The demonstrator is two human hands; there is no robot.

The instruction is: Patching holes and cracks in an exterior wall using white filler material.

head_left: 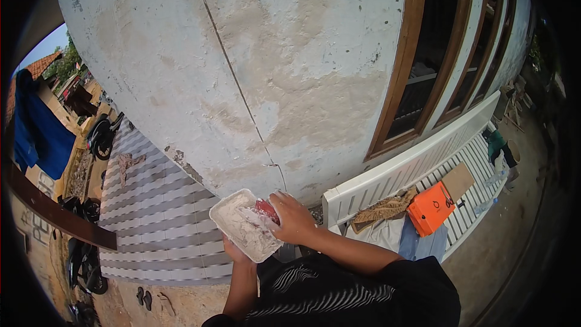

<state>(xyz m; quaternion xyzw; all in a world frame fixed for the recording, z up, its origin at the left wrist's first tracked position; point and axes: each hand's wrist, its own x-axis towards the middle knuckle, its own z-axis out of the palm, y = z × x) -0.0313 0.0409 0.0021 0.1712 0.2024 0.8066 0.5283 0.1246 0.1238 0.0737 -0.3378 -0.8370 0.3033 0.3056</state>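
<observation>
A white rectangular tub [216,220] holds a pale, creamy paste like wall putty [241,227]. My left hand [235,251] supports it at its near left side, with most of the fingers hidden under it. In my right hand [293,219] is a red putty scraper [267,209], gripped over the tub's right part. Its working end is smeared with paste and partly sunk in it. Just beyond the tub stands a whitish wall [139,42] with rough beige patches [327,106] and a dark cable running down it.
To the right a white slatted bench [363,192] carries an orange box [430,211], a brown patterned cloth [384,211] and cardboard [458,183]. Brown-framed windows [387,109] sit above it. Striped tiles [163,206] cover the floor at left; sandals [144,297] lie beyond their edge.
</observation>
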